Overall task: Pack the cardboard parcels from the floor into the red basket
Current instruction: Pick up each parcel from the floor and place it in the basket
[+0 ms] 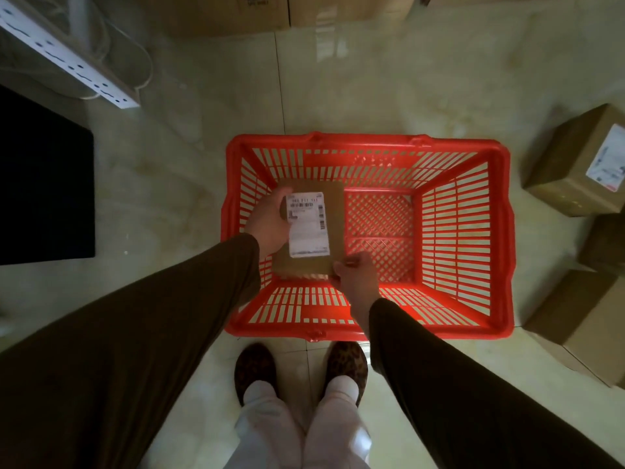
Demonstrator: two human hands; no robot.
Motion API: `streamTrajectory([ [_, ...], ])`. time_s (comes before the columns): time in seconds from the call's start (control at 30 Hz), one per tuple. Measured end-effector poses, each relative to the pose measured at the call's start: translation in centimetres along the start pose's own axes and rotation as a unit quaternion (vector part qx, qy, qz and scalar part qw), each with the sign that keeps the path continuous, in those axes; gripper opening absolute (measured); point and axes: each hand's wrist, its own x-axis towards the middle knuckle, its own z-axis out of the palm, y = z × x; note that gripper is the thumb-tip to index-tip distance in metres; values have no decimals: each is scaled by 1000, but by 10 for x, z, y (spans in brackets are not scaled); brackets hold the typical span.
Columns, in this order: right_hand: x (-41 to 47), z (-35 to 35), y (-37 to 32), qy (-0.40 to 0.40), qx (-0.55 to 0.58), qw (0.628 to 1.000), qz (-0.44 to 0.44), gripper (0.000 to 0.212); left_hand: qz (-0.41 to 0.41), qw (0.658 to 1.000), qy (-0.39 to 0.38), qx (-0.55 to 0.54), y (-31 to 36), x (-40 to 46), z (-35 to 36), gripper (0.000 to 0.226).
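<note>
Both our hands, left hand (269,225) and right hand (355,277), pinch the labelled parcel (334,228) over the red basket (500,231); loosening either grip early risks a tilted drop against the left wall.

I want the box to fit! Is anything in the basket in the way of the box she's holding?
Nothing visible is. The parcel, held by the left hand and right hand, hangs over the left part of the red basket. The mesh bottom that shows is bare. The part right under the parcel is hidden.
</note>
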Motion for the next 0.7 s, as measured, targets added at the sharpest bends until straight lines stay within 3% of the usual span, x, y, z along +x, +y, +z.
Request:
streamTrajectory([
  [0.23, 17, 26, 9, -13, -7, 1000, 12, 37, -36, 998, 39, 22, -18, 6, 17, 73],
  [0.47, 20, 19, 13, -73, -34, 997, -18, 51, -13, 992, 11, 123, -32, -9, 26, 91],
  [0.7, 13, 10, 15, -95, -87, 990, -57, 54, -23, 994, 2, 107, -36, -23, 25, 93],
])
